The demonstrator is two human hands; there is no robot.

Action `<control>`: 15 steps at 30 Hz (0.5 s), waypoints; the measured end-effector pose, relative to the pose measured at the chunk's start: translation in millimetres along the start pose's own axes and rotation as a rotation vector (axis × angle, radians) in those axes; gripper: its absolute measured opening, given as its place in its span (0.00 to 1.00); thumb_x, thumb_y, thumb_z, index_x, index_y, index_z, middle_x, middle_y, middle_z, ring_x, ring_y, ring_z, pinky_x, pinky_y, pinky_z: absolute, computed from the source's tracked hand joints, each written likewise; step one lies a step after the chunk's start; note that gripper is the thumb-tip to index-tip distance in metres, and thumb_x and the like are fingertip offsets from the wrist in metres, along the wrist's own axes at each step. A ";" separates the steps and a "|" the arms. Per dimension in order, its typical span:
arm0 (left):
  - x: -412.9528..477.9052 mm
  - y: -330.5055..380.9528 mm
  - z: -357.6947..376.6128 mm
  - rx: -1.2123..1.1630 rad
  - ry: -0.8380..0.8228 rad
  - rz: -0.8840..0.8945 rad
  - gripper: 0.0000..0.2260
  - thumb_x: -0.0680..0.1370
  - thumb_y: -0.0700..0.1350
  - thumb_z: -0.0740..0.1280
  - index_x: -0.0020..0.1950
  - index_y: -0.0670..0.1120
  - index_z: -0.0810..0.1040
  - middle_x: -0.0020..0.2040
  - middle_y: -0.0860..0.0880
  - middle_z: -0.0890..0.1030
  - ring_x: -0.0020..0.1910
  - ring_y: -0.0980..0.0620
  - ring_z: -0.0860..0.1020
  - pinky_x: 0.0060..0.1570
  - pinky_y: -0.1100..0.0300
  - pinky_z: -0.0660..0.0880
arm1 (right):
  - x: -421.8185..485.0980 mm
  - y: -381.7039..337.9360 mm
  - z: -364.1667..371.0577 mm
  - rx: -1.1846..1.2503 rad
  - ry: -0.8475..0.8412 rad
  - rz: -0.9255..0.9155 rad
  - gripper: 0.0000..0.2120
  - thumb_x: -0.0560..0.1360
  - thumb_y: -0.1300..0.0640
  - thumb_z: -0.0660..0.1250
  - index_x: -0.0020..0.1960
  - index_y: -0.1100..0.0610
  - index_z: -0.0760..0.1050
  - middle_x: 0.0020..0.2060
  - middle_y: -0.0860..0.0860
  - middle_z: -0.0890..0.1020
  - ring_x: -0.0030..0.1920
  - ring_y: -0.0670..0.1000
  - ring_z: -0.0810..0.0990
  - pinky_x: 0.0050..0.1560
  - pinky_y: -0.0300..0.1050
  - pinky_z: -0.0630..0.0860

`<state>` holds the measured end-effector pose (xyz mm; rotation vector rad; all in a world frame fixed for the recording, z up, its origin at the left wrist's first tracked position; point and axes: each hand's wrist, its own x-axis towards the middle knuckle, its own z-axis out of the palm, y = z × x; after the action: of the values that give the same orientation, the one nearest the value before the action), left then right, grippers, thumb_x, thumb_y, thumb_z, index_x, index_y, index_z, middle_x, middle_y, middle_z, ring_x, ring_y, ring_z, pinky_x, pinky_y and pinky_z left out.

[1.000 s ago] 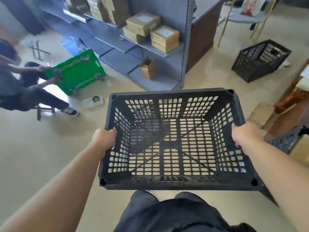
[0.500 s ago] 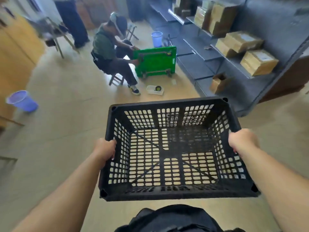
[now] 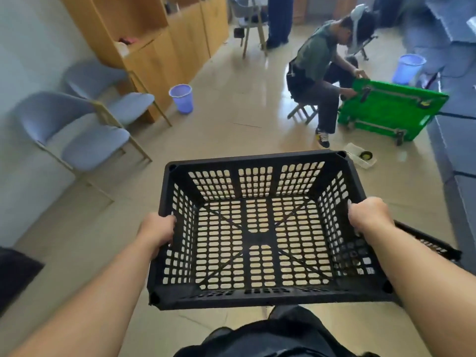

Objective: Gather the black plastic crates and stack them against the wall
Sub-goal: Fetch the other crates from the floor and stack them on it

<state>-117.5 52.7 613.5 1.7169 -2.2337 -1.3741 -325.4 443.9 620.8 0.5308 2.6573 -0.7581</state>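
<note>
Shot from one head-worn wide-angle camera, facing forward and steeply down. Nearest to the black crate [image 3: 260, 237] at frame centre; farther to the floor [image 3: 231, 130], grey chairs [image 3: 95, 148] and seated person [image 3: 316, 63]. Edges smeared, possibly by motion.

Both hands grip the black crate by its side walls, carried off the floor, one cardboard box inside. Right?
Wrong on one count: the black crate is empty; the head view shows the bare floor through its slotted bottom. The rest holds: the left hand and the right hand grip its side walls, and it is carried off the floor.
</note>
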 end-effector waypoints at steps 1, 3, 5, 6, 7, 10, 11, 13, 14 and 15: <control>3.7 -5.4 -7.5 -0.027 0.021 -0.030 0.09 0.79 0.46 0.66 0.44 0.41 0.79 0.34 0.43 0.80 0.32 0.43 0.77 0.35 0.56 0.72 | 4.6 -18.7 7.0 -0.014 -0.023 -0.044 0.17 0.83 0.52 0.64 0.58 0.67 0.77 0.53 0.63 0.81 0.52 0.66 0.80 0.53 0.55 0.78; 9.0 -13.3 -23.0 -0.077 0.067 -0.090 0.09 0.80 0.45 0.66 0.44 0.41 0.79 0.32 0.44 0.79 0.30 0.44 0.75 0.37 0.54 0.74 | 14.6 -55.4 20.3 -0.061 -0.067 -0.131 0.16 0.83 0.53 0.65 0.56 0.68 0.76 0.49 0.62 0.81 0.47 0.63 0.79 0.46 0.51 0.74; 11.5 -20.9 -37.7 -0.120 0.121 -0.147 0.09 0.80 0.44 0.66 0.45 0.40 0.79 0.32 0.44 0.78 0.30 0.45 0.75 0.38 0.53 0.74 | 22.2 -91.3 33.4 -0.101 -0.101 -0.220 0.18 0.83 0.54 0.65 0.59 0.70 0.76 0.50 0.63 0.81 0.46 0.63 0.80 0.46 0.50 0.75; 9.4 -24.5 -45.5 -0.135 0.152 -0.168 0.09 0.80 0.44 0.66 0.45 0.40 0.79 0.32 0.44 0.78 0.31 0.46 0.74 0.37 0.53 0.74 | 21.8 -109.4 38.9 -0.108 -0.121 -0.271 0.18 0.83 0.55 0.65 0.60 0.70 0.76 0.52 0.64 0.82 0.48 0.64 0.80 0.46 0.50 0.75; 7.1 -29.2 -53.9 -0.149 0.186 -0.189 0.09 0.80 0.44 0.66 0.45 0.40 0.79 0.32 0.44 0.78 0.31 0.46 0.74 0.37 0.54 0.74 | 19.0 -127.5 44.0 -0.125 -0.139 -0.319 0.18 0.83 0.55 0.66 0.61 0.71 0.76 0.54 0.65 0.82 0.50 0.64 0.80 0.47 0.50 0.74; -3.6 -50.7 -81.3 -0.222 0.292 -0.262 0.10 0.81 0.44 0.66 0.42 0.41 0.79 0.31 0.44 0.78 0.31 0.46 0.74 0.38 0.53 0.74 | 4.2 -177.8 62.7 -0.203 -0.212 -0.493 0.15 0.83 0.55 0.64 0.57 0.69 0.77 0.52 0.64 0.82 0.47 0.63 0.78 0.45 0.49 0.73; -6.9 -62.1 -90.8 -0.255 0.323 -0.293 0.11 0.81 0.45 0.66 0.42 0.41 0.79 0.31 0.44 0.77 0.30 0.46 0.74 0.38 0.52 0.74 | -2.5 -193.8 70.1 -0.224 -0.237 -0.547 0.14 0.83 0.55 0.64 0.54 0.67 0.77 0.49 0.63 0.82 0.45 0.62 0.78 0.43 0.48 0.71; -17.6 -87.7 -109.6 -0.332 0.382 -0.356 0.11 0.81 0.45 0.66 0.43 0.40 0.80 0.30 0.45 0.77 0.30 0.47 0.74 0.39 0.51 0.74 | -19.9 -225.1 87.1 -0.259 -0.288 -0.652 0.13 0.83 0.55 0.63 0.52 0.66 0.76 0.44 0.61 0.81 0.40 0.60 0.78 0.38 0.46 0.70; -24.1 -101.5 -118.7 -0.370 0.415 -0.381 0.10 0.81 0.44 0.66 0.44 0.39 0.80 0.30 0.45 0.77 0.30 0.47 0.74 0.39 0.51 0.74 | -31.1 -239.6 95.9 -0.280 -0.318 -0.701 0.12 0.83 0.56 0.63 0.51 0.65 0.76 0.40 0.59 0.80 0.37 0.57 0.76 0.35 0.45 0.68; -31.3 -115.3 -128.0 -0.396 0.451 -0.407 0.10 0.81 0.44 0.66 0.46 0.38 0.80 0.31 0.45 0.77 0.30 0.47 0.73 0.39 0.51 0.73 | -43.5 -253.5 105.4 -0.303 -0.350 -0.744 0.10 0.83 0.56 0.62 0.51 0.64 0.75 0.38 0.57 0.78 0.34 0.55 0.74 0.32 0.44 0.66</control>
<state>46.7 -4.2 634.8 2.1204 -1.3334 -1.2088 -375.5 173.9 663.5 -0.6465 2.5274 -0.5330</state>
